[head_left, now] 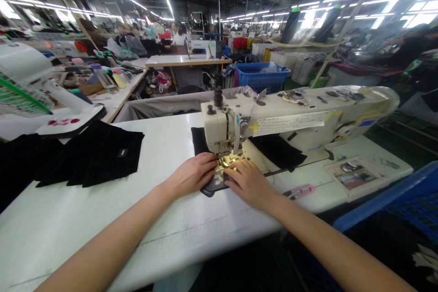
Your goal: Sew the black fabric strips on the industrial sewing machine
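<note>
A cream sewing machine stands on the pale table, its needle area lit yellow. My left hand reaches in from the left of the presser foot, fingers closed together at the near edge of a black fabric piece. On the other side my right hand has bent, closed fingers close to the foot; what they pinch is hidden. Another stretch of black fabric lies beneath the machine's arm. A dark plate shows between my hands.
Stacked black pieces lie on the left of the table, beside a white fan. Right of my hand is a pink-handled cutter. Blue baskets stand behind the machine and at lower right.
</note>
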Motion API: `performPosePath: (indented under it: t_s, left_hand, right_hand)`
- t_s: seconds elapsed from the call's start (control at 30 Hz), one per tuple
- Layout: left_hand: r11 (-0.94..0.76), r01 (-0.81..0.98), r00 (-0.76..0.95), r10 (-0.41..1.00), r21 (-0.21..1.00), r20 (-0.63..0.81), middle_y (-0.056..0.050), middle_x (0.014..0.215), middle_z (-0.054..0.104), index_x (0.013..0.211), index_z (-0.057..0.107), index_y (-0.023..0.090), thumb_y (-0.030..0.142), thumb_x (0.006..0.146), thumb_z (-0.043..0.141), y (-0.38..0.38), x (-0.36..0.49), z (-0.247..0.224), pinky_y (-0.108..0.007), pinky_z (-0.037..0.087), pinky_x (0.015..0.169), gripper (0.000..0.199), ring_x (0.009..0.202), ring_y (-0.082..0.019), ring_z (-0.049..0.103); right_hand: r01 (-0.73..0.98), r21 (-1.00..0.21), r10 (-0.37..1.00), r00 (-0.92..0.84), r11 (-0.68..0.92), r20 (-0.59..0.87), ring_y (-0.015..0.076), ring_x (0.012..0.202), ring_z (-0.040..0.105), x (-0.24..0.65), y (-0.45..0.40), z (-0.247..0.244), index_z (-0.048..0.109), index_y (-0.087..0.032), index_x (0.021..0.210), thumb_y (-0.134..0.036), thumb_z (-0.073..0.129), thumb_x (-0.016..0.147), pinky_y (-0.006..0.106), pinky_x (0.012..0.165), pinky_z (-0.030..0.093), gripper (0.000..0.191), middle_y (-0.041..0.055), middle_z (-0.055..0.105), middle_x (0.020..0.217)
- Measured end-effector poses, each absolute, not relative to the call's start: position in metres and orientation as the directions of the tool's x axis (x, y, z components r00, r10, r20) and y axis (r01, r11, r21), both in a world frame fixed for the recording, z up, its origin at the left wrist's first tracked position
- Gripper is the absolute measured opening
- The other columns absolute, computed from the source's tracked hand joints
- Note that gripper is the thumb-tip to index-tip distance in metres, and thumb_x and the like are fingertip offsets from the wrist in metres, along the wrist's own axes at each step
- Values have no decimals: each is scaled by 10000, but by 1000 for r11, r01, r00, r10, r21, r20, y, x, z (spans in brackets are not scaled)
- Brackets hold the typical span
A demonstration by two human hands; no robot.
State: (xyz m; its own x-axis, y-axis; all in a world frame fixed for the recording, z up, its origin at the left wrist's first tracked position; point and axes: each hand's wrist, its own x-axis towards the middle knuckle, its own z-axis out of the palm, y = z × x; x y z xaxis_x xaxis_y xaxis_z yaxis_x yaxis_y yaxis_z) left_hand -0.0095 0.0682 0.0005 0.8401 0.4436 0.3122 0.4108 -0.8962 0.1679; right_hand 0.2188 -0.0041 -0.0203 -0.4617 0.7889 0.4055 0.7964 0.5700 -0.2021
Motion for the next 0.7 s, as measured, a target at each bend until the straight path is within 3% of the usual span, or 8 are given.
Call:
performPosePath:
  t_s: [0.5, 0.7]
  left_hand:
    - [-895, 404, 836, 445, 189, 321, -131, 1247, 626, 1223, 630, 134, 223, 1012, 428, 69, -11, -2, -432, 521, 1031, 305, 1181, -257, 580]
    - [-867, 446, 797, 498, 223, 343, -133, 1259, 625, 1236, 629, 144, 239, 1013, 439, 69, -10, -5, -428, 530, 1022, 307, 1177, -253, 591]
  right_hand:
    - [817, -215, 817, -436, 535, 376, 277, 1019, 558, 219, -27, -19, 634, -152, 1140, -244, 664, 924, 468, 926, 478, 237, 103, 639, 1093]
    - [814, -248, 810, -389, 526, 440, 284, 1056, 550, 215, -45, -33, 607, -131, 1205, -195, 607, 941, 476, 948, 475, 272, 123, 625, 1159]
